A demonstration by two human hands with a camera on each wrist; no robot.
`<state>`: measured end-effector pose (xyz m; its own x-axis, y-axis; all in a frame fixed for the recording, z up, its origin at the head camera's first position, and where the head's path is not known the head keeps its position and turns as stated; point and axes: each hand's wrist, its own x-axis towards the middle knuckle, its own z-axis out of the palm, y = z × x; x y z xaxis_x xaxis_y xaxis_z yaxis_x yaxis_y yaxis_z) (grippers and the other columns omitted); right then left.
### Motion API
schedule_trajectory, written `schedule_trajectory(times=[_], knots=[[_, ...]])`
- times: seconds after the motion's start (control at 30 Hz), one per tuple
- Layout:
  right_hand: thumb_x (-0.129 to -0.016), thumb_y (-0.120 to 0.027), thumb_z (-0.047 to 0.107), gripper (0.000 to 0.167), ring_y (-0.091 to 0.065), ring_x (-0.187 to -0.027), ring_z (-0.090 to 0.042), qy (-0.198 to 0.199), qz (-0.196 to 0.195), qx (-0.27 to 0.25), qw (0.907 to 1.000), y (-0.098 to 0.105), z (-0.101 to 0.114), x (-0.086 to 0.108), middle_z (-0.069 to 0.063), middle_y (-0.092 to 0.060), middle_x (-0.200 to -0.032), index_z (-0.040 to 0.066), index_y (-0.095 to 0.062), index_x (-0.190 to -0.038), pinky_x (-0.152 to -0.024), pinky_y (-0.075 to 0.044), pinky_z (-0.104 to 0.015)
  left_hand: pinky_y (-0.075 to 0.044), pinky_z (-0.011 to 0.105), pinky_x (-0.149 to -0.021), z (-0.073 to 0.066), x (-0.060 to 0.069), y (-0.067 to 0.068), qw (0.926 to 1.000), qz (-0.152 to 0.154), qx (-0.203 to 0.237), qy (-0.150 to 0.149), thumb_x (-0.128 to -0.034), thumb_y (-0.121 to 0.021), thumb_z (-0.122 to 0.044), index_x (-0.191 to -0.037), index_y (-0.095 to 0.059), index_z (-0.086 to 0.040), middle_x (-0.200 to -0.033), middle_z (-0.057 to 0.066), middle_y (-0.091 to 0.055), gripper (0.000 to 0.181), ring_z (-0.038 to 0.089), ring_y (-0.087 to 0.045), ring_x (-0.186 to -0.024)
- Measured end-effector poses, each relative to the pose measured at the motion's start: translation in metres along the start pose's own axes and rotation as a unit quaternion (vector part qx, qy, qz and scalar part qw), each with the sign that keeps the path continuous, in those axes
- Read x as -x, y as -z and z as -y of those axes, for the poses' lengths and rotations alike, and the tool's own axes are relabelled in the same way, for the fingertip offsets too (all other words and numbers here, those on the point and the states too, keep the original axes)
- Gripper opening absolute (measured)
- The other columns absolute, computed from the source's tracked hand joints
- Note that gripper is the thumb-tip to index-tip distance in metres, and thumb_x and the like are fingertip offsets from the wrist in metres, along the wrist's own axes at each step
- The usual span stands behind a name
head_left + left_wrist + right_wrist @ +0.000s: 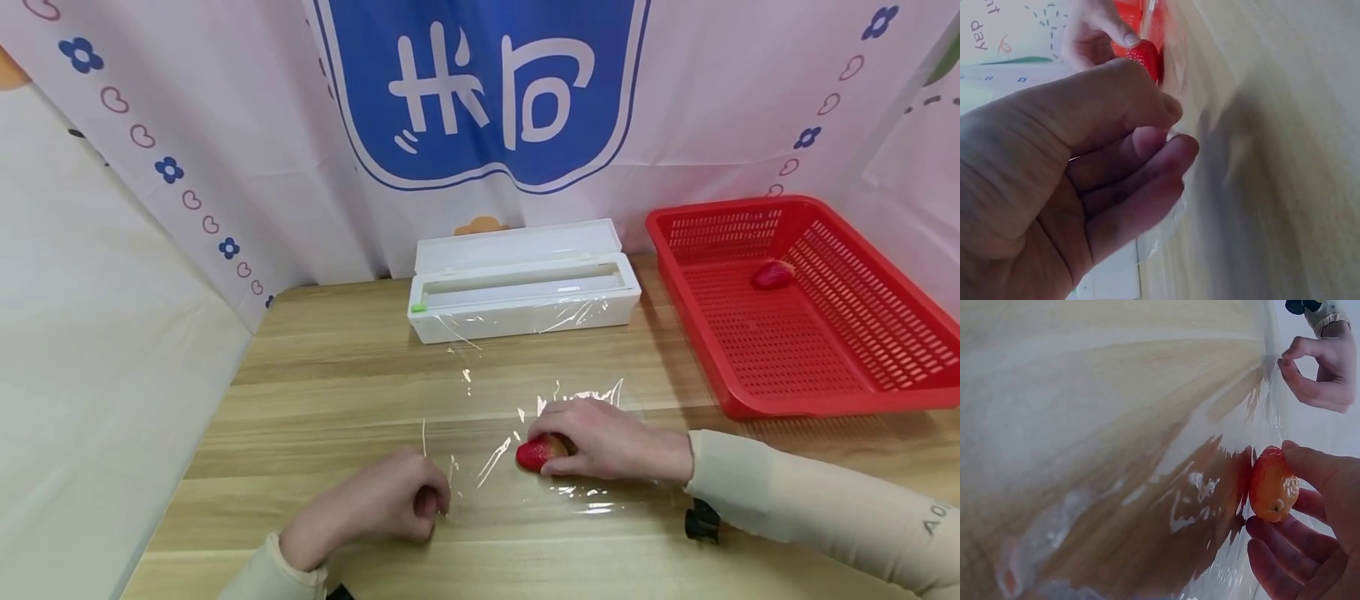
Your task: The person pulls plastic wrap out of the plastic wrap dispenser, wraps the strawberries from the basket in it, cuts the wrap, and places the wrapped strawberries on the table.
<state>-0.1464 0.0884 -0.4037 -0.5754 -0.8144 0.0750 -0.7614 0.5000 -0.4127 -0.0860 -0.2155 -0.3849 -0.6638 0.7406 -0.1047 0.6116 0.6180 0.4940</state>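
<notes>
A sheet of clear cling film (487, 500) stretches over the wooden table from a white dispenser box (525, 321). At its near left corner my left hand (382, 500) pinches the film edge between thumb and forefinger, the other fingers loosely curled. My right hand (600, 437) holds a red strawberry (532, 453) with a yellowish end, thumb on one side and fingers on the other. In the right wrist view the strawberry (1271, 487) lies on its side against the shiny film. The left wrist view shows its seeded red tip (1144, 57) beyond my left hand.
A red plastic basket (738, 402) stands at the right with another strawberry (772, 274) inside. The dispenser's lid (517, 244) is raised at the back. A printed white curtain (352, 225) hangs behind the table, and white cloth (97, 333) borders its left side.
</notes>
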Motion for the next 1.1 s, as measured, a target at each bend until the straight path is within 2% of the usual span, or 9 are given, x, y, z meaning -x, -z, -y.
schedule_trajectory(times=[0.07, 0.17, 0.23, 0.4, 0.6, 0.7, 0.8, 0.93, 1.1], knots=[[-0.083, -0.078, 0.036, 0.032, -0.06, -0.086, -0.002, -0.001, 0.001, 0.0, 1.0, 0.0, 0.0, 0.0, 0.009, -0.068, -0.098, 0.021, -0.07, -0.11, -0.079, -0.054, -0.024, -0.038, 0.004, -0.054, 0.002, -0.001, 0.001, 0.9991, -0.022, -0.021, -0.03, -0.0629, -0.066, 0.0, -0.072, -0.071, -0.016, -0.062, -0.014, -0.056, 0.019, -0.009, -0.044, -0.058], [-0.083, -0.078, 0.036, 0.031, -0.06, -0.086, -0.002, 0.002, -0.001, -0.002, 1.0, 0.0, 0.0, 0.0, 0.01, -0.068, -0.098, 0.021, -0.071, -0.11, -0.079, -0.054, -0.024, -0.04, 0.005, -0.058, 0.002, -0.001, 0.004, 0.9972, -0.045, -0.029, -0.053, -0.0644, -0.066, 0.001, -0.074, -0.074, -0.015, -0.067, -0.012, -0.059, 0.021, -0.006, -0.048, -0.062], [-0.083, -0.079, 0.036, 0.031, -0.06, -0.087, -0.002, 0.006, -0.004, -0.001, 1.0, -0.001, -0.001, 0.0, 0.01, -0.068, -0.099, 0.022, -0.071, -0.109, -0.08, -0.055, -0.025, -0.044, 0.007, -0.06, 0.003, -0.001, 0.006, 0.9972, -0.052, -0.02, -0.049, -0.0661, -0.065, 0.002, -0.076, -0.075, -0.014, -0.071, -0.01, -0.061, 0.021, -0.004, -0.051, -0.066], [-0.084, -0.077, 0.037, 0.028, -0.06, -0.089, -0.002, 0.01, -0.008, 0.0, 0.9999, -0.001, -0.001, 0.0, 0.01, -0.068, -0.099, 0.023, -0.071, -0.108, -0.082, -0.055, -0.027, -0.053, 0.01, -0.062, 0.003, -0.001, 0.008, 0.9974, -0.066, 0.025, -0.019, -0.0696, -0.063, 0.006, -0.077, -0.075, -0.009, -0.078, -0.006, -0.063, 0.021, -0.004, -0.057, -0.071], [-0.093, -0.066, 0.04, 0.024, -0.061, -0.09, -0.003, 0.016, -0.01, 0.001, 0.9998, 0.0, -0.002, 0.001, 0.011, -0.067, -0.099, 0.024, -0.071, -0.11, -0.082, -0.056, -0.028, -0.054, 0.011, -0.064, 0.007, -0.001, 0.008, 0.9955, -0.085, 0.038, -0.018, -0.0756, -0.068, 0.005, -0.078, -0.074, -0.009, -0.09, -0.002, -0.064, 0.015, -0.004, -0.059, -0.075], [-0.096, -0.061, 0.043, 0.027, -0.062, -0.092, -0.004, 0.014, 0.0, -0.001, 0.9999, 0.001, -0.003, 0.002, 0.01, -0.068, -0.101, 0.023, -0.071, -0.112, -0.086, -0.056, -0.031, -0.055, 0.013, -0.065, 0.009, -0.002, 0.009, 0.9946, -0.094, 0.04, -0.015, -0.081, -0.071, 0.001, -0.082, -0.073, -0.01, -0.088, -0.003, -0.069, 0.011, -0.004, -0.059, -0.076], [-0.098, -0.056, 0.047, 0.033, -0.062, -0.096, -0.004, 0.01, 0.01, -0.006, 0.9999, 0.003, -0.003, 0.003, 0.01, -0.068, -0.105, 0.024, -0.07, -0.116, -0.089, -0.056, -0.032, -0.055, 0.015, -0.065, 0.011, -0.003, 0.01, 0.993, -0.103, 0.057, -0.002, -0.0852, -0.071, -0.003, -0.084, -0.073, -0.011, -0.081, -0.004, -0.071, 0.008, -0.004, -0.059, -0.074], [-0.098, -0.051, 0.053, 0.04, -0.062, -0.104, -0.007, 0.013, 0.016, -0.001, 0.9998, 0.004, -0.003, 0.006, 0.009, -0.067, -0.113, 0.025, -0.069, -0.12, -0.093, -0.055, -0.036, -0.055, 0.018, -0.063, 0.012, -0.002, 0.01, 0.9886, -0.109, 0.099, 0.032, -0.0887, -0.07, -0.007, -0.086, -0.073, -0.012, -0.078, -0.006, -0.07, 0.006, -0.004, -0.058, -0.07], [-0.089, -0.063, 0.06, 0.05, -0.06, -0.114, -0.011, 0.016, 0.032, 0.011, 0.9993, 0.008, 0.0, 0.008, 0.006, -0.065, -0.123, 0.025, -0.066, -0.125, -0.099, -0.054, -0.038, -0.058, 0.022, -0.061, 0.013, -0.003, 0.01, 0.9757, -0.099, 0.175, 0.086, -0.09, -0.069, -0.009, -0.091, -0.073, -0.009, -0.081, 0.0, -0.073, 0.005, 0.004, -0.064, -0.068]])
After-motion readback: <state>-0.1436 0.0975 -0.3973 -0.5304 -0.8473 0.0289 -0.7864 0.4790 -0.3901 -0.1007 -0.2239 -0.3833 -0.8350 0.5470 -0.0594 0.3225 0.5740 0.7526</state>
